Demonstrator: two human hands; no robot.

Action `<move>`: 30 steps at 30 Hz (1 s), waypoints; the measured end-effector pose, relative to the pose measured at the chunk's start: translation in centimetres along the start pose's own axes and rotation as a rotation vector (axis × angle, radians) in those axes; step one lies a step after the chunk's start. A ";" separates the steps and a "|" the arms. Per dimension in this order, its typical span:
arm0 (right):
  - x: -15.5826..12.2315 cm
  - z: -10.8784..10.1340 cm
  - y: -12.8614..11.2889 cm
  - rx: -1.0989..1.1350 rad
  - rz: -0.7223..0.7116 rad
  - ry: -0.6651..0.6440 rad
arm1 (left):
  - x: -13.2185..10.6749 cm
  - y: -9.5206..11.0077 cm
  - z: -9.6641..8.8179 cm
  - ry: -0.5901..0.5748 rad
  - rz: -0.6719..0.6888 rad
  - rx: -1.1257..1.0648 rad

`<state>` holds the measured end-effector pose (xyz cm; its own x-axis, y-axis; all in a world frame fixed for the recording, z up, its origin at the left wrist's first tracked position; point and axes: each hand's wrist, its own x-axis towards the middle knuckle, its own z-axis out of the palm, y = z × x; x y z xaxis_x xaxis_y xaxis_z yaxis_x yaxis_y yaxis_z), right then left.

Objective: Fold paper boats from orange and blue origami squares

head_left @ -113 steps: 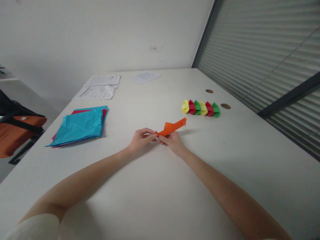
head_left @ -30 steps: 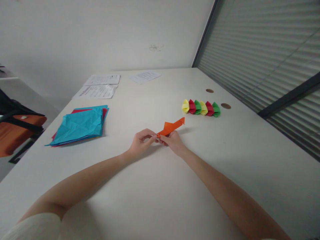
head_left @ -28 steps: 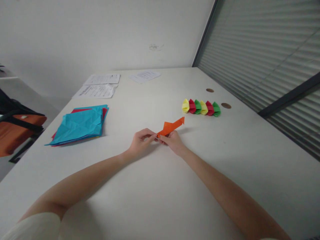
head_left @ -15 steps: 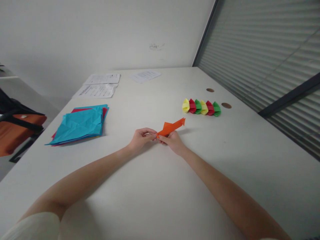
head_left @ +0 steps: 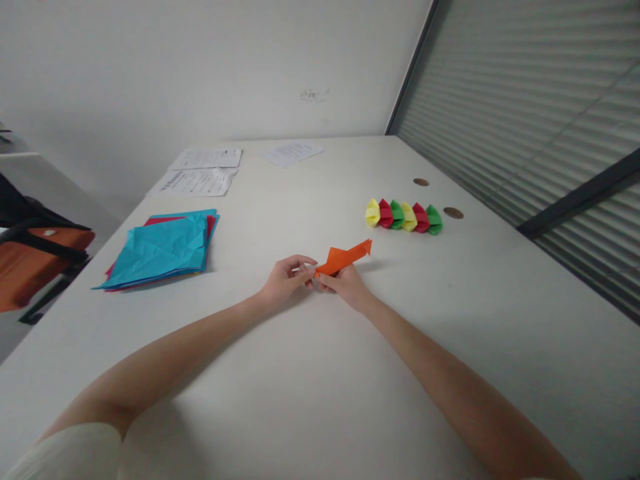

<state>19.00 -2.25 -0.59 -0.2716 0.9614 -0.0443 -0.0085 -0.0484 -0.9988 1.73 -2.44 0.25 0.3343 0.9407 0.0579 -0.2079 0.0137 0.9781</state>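
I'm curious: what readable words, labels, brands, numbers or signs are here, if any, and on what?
None is readable.
White printed paper sheets at back left: print too small and blurred.
White printed paper sheet at back centre: faint print, too blurred.
Dark marks on the white wall: too blurred to tell if writing.
Folded orange paper: no text visible.
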 end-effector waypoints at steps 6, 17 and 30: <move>-0.2 -0.8 -0.7 -0.007 0.040 -0.165 | 0.0 1.3 -0.2 -0.196 0.054 0.112; -0.8 -0.6 -0.9 0.139 0.117 -0.284 | -0.2 1.2 -0.1 -0.298 0.000 0.083; -0.8 0.5 -0.4 -0.086 -0.034 0.091 | 0.2 0.2 0.3 0.099 0.019 0.065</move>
<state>18.71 -3.15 -0.17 -0.1845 0.9828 -0.0080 0.0676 0.0046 -0.9977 1.98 -2.37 0.56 0.2382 0.9694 0.0592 -0.1518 -0.0231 0.9881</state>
